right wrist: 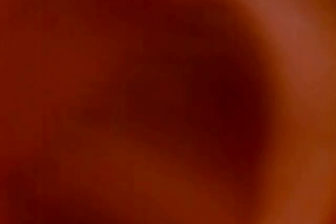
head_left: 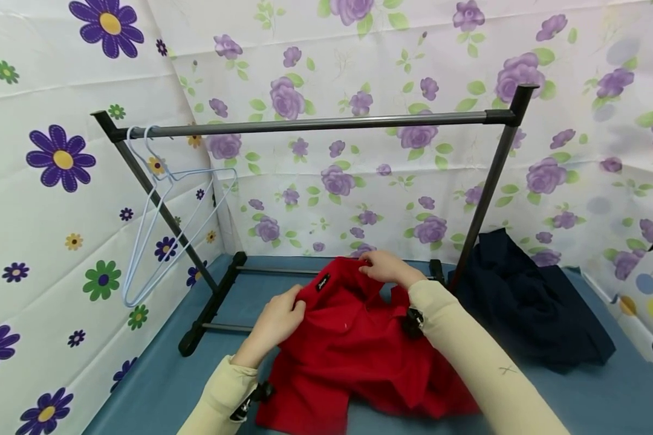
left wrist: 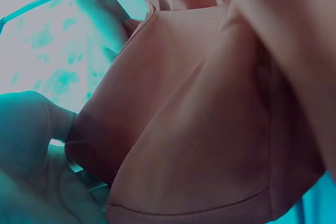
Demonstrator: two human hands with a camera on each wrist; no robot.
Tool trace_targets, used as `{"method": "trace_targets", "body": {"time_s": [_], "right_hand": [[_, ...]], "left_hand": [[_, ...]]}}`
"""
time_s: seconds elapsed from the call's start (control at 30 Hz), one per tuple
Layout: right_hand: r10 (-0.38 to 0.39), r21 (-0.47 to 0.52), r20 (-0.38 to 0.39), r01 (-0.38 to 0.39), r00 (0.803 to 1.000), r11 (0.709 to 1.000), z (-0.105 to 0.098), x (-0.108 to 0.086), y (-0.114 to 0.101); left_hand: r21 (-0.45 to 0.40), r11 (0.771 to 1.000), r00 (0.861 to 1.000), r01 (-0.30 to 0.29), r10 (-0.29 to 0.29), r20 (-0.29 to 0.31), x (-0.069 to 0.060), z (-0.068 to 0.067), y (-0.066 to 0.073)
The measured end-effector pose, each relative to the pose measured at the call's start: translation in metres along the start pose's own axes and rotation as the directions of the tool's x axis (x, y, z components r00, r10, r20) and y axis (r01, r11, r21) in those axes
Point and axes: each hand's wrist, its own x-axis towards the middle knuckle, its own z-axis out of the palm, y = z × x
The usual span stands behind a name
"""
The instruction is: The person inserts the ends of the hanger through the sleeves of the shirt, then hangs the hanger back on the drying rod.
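A red shirt (head_left: pixel 354 356) lies crumpled at the front of the blue surface, its upper part raised between my two hands. A small black label (head_left: pixel 323 281) shows inside the lifted neck edge. My left hand (head_left: pixel 277 317) pinches that edge on the left of the label; in the left wrist view, thumb and fingers of the left hand (left wrist: pixel 39 150) grip the cloth (left wrist: pixel 173 103). At the neck's far right side, my right hand (head_left: pixel 389 267) pinches the fabric. Blurred red cloth (right wrist: pixel 131 103) fills the right wrist view, which hides the right fingers there.
A dark metal rack (head_left: pixel 315 125) stands behind the shirt. Pale blue hangers (head_left: pixel 158 241) hang at the left end of its bar. Dark navy cloth (head_left: pixel 528 302) lies heaped at the right, beside the rack's right post. Flowered sheets (head_left: pixel 326 66) form the walls.
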Motion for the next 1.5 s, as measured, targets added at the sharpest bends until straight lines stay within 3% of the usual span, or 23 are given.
{"method": "trace_targets", "body": {"time_s": [0.37, 0.53, 0.7, 1.07, 1.3, 1.5], "right_hand": [[-0.005, -0.029, -0.015, 0.004, 1.0, 1.0, -0.033, -0.01, -0.012], [0.008, -0.078, 0.029, -0.006, 1.0, 0.997, -0.043, -0.011, -0.023], [0.051, -0.085, 0.083, -0.044, 0.995, 0.995, -0.049, -0.01, -0.032], [0.127, -0.017, 0.179, -0.126, 0.976, 0.992, -0.055, -0.016, -0.044], [0.139, -0.001, 0.122, -0.139, 0.983, 0.99, -0.07, -0.021, -0.045], [0.119, 0.037, 0.03, -0.12, 0.992, 0.992, -0.093, -0.028, -0.035]], "left_hand": [[0.02, 0.999, 0.998, 0.047, -0.046, -0.042, 0.025, -0.025, 0.012], [-0.004, 0.999, 0.998, 0.051, -0.051, -0.028, 0.035, -0.032, 0.02], [0.006, 1.0, 0.998, 0.018, -0.017, -0.061, 0.048, -0.035, 0.026], [-0.013, 1.0, 0.993, 0.016, -0.018, -0.119, 0.076, -0.033, 0.029], [-0.026, 1.0, 0.991, 0.006, -0.01, -0.135, 0.093, -0.042, 0.032], [0.023, 1.0, 0.989, -0.02, 0.024, -0.149, 0.105, -0.062, 0.039]]}}
